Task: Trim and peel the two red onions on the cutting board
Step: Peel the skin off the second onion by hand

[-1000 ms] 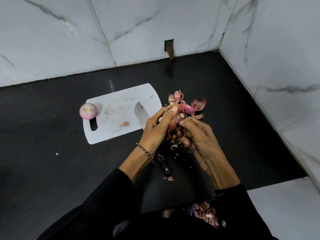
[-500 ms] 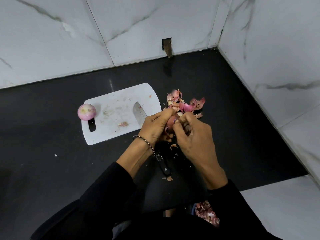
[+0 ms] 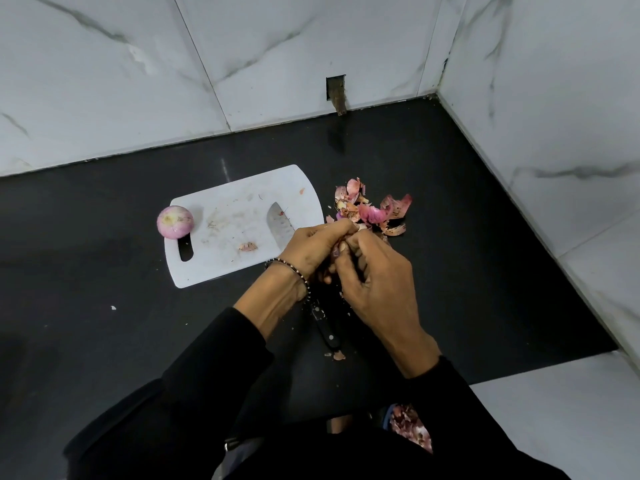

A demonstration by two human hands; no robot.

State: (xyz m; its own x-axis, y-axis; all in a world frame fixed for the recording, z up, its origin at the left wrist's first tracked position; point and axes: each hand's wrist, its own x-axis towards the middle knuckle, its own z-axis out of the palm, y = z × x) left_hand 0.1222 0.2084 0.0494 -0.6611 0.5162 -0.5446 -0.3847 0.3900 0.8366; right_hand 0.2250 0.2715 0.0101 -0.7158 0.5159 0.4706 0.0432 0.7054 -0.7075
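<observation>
step: peeling second onion (image 3: 335,252); first onion (image 3: 175,221) looks done
fingers: left hand (image 3: 317,247), right hand (image 3: 375,277) grip it
next: strip remaining skin

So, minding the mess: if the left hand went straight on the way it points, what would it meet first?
Probably the pile of pink papery onion skins on the black counter, just beyond the fingertips of the left hand; its height above them is unclear.

Black countertop (image 3: 450,237) bearing white cutting board (image 3: 225,261); heap of onion skins (image 3: 372,213) just right of board; knife handle (image 3: 327,332) below its right corner.
</observation>
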